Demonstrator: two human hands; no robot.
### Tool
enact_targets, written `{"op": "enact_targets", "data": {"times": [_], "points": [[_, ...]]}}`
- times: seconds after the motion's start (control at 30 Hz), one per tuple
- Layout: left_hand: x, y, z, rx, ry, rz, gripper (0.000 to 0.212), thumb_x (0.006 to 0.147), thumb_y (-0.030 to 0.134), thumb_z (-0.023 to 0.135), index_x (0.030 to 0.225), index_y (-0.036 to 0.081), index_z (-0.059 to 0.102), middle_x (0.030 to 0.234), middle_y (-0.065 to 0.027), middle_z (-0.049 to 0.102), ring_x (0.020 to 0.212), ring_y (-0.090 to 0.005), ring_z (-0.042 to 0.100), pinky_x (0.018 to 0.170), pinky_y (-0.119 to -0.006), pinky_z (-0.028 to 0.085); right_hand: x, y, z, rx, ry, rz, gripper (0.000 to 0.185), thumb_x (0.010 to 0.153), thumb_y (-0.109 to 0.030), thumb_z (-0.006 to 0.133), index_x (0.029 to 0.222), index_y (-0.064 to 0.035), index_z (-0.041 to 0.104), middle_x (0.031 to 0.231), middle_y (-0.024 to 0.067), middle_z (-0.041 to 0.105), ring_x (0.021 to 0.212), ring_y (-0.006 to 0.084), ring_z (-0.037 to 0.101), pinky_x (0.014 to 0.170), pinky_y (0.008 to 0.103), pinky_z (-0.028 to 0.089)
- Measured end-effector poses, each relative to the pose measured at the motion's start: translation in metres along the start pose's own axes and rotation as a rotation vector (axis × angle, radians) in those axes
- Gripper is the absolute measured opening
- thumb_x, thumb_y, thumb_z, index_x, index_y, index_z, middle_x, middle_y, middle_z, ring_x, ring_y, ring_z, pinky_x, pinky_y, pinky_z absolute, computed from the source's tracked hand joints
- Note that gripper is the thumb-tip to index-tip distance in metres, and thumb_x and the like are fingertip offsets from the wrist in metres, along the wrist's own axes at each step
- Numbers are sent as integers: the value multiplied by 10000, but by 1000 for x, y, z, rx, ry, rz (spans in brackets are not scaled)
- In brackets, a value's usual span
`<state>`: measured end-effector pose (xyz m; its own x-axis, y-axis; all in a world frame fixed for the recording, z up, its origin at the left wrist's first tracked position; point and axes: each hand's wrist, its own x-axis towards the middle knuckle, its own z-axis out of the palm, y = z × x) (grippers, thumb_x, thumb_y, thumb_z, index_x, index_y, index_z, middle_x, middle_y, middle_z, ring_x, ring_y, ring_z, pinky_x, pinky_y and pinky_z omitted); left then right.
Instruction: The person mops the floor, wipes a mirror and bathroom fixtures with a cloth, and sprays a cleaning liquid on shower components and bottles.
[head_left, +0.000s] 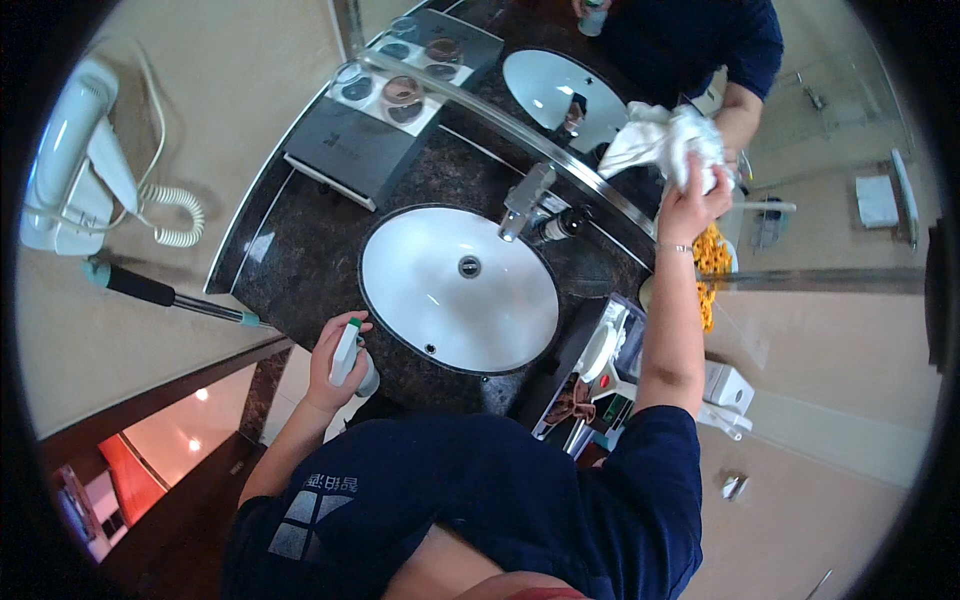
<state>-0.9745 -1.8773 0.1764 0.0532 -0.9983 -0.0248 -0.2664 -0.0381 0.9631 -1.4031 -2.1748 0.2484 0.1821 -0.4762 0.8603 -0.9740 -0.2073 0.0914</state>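
My left hand (330, 367) is closed around a spray bottle (345, 358) with a white and green trigger head, near the front left edge of the dark stone counter (300, 255). Raised at the far right, my right hand (697, 199) presses a bunched white cloth (686, 142) against the wall mirror (540, 90). One end of the cloth hangs out to the left. The mirror repeats my arm and dark shirt. Between my hands lies an oval white washbasin (461, 292) with a chrome faucet (525, 199) at its back edge.
A grey box (337, 161) with glasses on its tray stands back left. A dark bottle (562, 223) is beside the faucet. Right of the basin sits a caddy (585, 375) of supplies, with yellow flowers (709, 262) beyond. A hair dryer (71, 150) hangs left, above a leaning pole (172, 296).
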Motion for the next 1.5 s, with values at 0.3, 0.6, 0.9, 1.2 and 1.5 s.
{"op": "enact_targets", "data": {"times": [0.3,0.6,0.9,1.2,1.5], "points": [[-23,-53,-33,-54,58,-127,413,769,-23,516,1181,-1,523,1237,-122,493,1091,-211,554,858,-308,455,-14,21,3,-106,-765,-756,275,786,-181,551,1038,-217,656,1157,13,528,1014,234,511,851,374,412],[-14,-63,-48,-153,248,-158,353,744,-3,561,1097,-12,565,1203,-120,533,1034,-217,604,855,-315,478,63,-227,160,132,-570,-835,307,750,-138,552,1032,-207,651,1173,36,522,1109,269,475,916,383,401],[-18,-76,-53,-256,251,-195,358,742,-19,561,1100,-11,565,1204,-127,525,1046,-210,586,855,-314,469,28,-70,59,-112,-739,-799,224,772,-219,560,967,-223,670,1137,-8,539,1056,232,505,912,386,396],[1,-73,-53,-107,111,-107,356,734,-18,539,1090,-13,565,1180,-153,537,1021,-256,599,857,-341,477,63,-210,125,89,-619,-615,294,742,-159,572,1015,-218,661,1144,60,518,1087,279,473,932,399,389],[4,-66,-51,-67,71,-114,412,762,-5,524,1173,18,535,1222,-124,512,1070,-234,554,877,-328,448,21,-75,59,-54,-742,-688,319,763,-188,569,1076,-215,628,1258,2,478,1200,211,421,1009,430,322]]}}
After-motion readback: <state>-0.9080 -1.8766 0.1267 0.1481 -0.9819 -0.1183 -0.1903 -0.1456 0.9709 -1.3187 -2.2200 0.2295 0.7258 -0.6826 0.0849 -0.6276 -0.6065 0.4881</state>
